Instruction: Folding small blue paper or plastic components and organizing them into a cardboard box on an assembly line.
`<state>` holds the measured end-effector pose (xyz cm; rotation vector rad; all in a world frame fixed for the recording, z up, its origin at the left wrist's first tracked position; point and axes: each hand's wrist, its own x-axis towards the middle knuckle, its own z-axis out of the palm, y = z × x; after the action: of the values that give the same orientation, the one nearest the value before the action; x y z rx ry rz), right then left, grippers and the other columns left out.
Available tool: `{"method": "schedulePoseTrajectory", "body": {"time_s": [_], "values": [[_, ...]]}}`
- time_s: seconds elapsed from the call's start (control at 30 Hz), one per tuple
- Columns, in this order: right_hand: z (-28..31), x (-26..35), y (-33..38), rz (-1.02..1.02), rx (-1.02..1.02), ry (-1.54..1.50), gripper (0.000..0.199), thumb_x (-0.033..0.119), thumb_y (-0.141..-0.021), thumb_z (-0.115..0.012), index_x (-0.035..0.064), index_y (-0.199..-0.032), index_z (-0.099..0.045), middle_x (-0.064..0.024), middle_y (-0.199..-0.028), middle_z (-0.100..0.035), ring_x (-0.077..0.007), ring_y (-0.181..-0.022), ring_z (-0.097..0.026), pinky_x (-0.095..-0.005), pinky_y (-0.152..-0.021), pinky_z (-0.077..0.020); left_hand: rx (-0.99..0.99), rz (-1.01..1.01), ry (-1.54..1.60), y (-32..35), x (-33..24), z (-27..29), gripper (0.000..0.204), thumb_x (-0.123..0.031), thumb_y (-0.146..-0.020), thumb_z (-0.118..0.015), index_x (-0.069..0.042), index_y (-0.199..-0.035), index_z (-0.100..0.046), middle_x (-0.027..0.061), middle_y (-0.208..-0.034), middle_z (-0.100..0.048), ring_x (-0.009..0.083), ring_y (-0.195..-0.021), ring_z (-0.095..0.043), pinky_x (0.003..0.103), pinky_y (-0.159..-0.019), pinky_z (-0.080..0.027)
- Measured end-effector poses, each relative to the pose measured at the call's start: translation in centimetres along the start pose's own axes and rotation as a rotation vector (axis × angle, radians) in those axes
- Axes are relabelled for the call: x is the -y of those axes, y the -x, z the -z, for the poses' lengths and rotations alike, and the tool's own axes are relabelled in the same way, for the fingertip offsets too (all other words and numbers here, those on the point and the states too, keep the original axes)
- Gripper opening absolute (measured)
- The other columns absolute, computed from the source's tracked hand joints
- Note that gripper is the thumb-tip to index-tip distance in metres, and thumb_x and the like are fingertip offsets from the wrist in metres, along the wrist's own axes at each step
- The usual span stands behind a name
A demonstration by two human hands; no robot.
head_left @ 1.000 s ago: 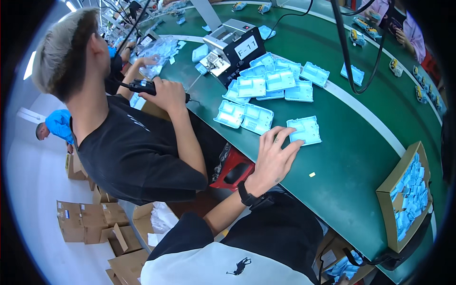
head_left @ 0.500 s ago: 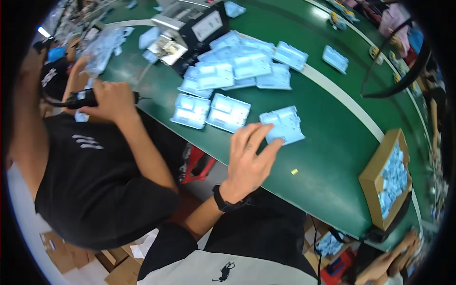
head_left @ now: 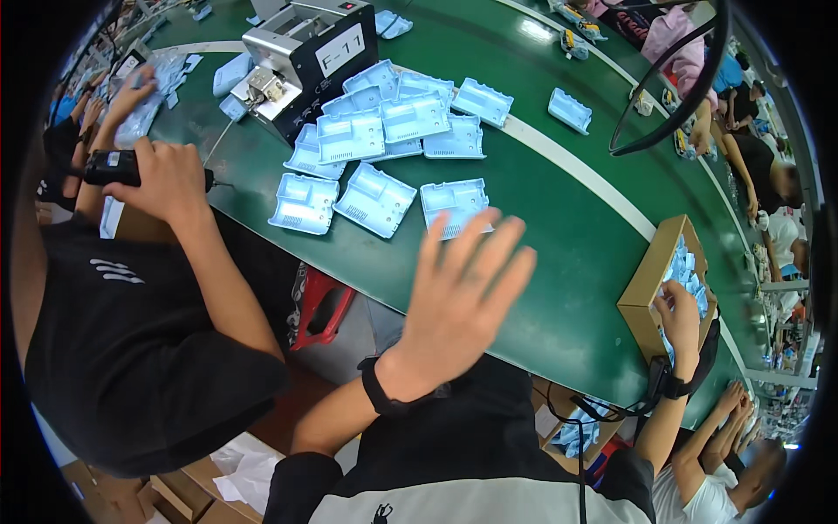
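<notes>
My left hand (head_left: 467, 284) is raised above the green table with its fingers spread and nothing in them. Just beyond its fingertips lies a light blue plastic shell (head_left: 452, 203), its lower edge partly hidden by the fingers. Two more shells, a left one (head_left: 303, 203) and a middle one (head_left: 375, 200), lie in the same near row. On the right, my right hand (head_left: 681, 323) reaches over the side of a cardboard box (head_left: 640, 293) among small blue parts (head_left: 687, 266). Its fingers are bent together; what they grip is too small to make out.
Behind the near row, light blue shells (head_left: 415, 116) lie heaped beside a metal-and-black machine (head_left: 301, 65). One shell (head_left: 570, 111) lies apart, past the white line. At left, a co-worker's hand (head_left: 170, 179) holds a black power screwdriver (head_left: 113, 168). A black cable (head_left: 716, 79) hangs at upper right.
My left hand has come off the near-row right shell and spread its fingers; that shell now sits straighter. My right hand has come into view at the box. The whole view has shifted.
</notes>
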<state>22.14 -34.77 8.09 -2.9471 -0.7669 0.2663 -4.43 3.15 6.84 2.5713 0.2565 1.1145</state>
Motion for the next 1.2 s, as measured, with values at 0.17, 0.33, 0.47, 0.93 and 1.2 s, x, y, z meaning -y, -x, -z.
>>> {"method": "schedulePoseTrajectory", "body": {"time_s": [0.17, 0.33, 0.47, 0.93, 1.2], "values": [[-0.2, -0.1, 1.5, 0.021, -0.347, -0.196, 0.017, 0.005, -0.09, -0.074, -0.0014, -0.102, -0.064, -0.0109, -0.09, -0.069, -0.0245, -0.07, -0.065, -0.0372, -0.067, -0.0513, 0.376, -0.356, 0.057, -6.8, -2.4, -3.0, 0.026, -0.01, -0.082, -0.072, -0.007, -0.108, -0.071, 0.0097, -0.117, -0.068, 0.0295, -0.116, -0.064, 0.053, -0.109, -0.044], [0.6, 2.6, 6.1, -0.057, -0.557, -0.489, 0.013, 0.001, -0.086, -0.069, -0.0007, -0.089, -0.057, -0.0071, -0.083, -0.064, -0.017, -0.066, -0.057, -0.0323, -0.064, -0.0465, 0.456, -0.394, -0.223, -13.1, -2.6, -13.7, 0.017, -0.015, -0.077, -0.073, -0.01, -0.093, -0.078, 0.0102, -0.099, -0.072, 0.0296, -0.099, -0.068, 0.049, -0.091, -0.048], [0.4, 5.7, 11.1, 0.135, -0.46, -0.557, 0.018, 0.001, -0.084, -0.067, 0.0031, -0.079, -0.05, -0.0045, -0.079, -0.058, -0.0141, -0.072, -0.054, -0.0272, -0.066, -0.0444, 0.195, -0.462, -0.364, -18.7, 2.3, -21.7, 0.012, -0.013, -0.084, -0.069, -0.011, -0.088, -0.08, 0.0112, -0.096, -0.074, 0.0305, -0.098, -0.068, 0.053, -0.086, -0.044], [-0.1, 13.1, 9.2, 0.225, -0.333, -0.783, 0.013, -0.003, -0.085, -0.078, 0.0, -0.098, -0.076, -0.0086, -0.096, -0.069, -0.0175, -0.085, -0.064, -0.0309, -0.072, -0.0503, 0.538, -0.456, -0.171, -8.1, -6.8, -7.5, 0.014, -0.011, -0.088, -0.069, -0.011, -0.098, -0.079, 0.0077, -0.115, -0.072, 0.035, -0.125, -0.059, 0.076, -0.118, -0.028], [-2.0, 17.3, 5.8, 0.449, -0.284, -0.44, 0.018, 0.001, -0.083, -0.083, 0.0036, -0.099, -0.076, -0.009, -0.096, -0.066, -0.0263, -0.087, -0.062, -0.0366, -0.073, -0.05, 0.6, -0.228, 0.19, 0.1, -3.6, -4.7, 0.02, -0.027, -0.081, -0.085, -0.017, -0.094, -0.074, -0.0042, -0.119, -0.069, 0.0281, -0.126, -0.058, 0.071, -0.12, -0.029]]}}
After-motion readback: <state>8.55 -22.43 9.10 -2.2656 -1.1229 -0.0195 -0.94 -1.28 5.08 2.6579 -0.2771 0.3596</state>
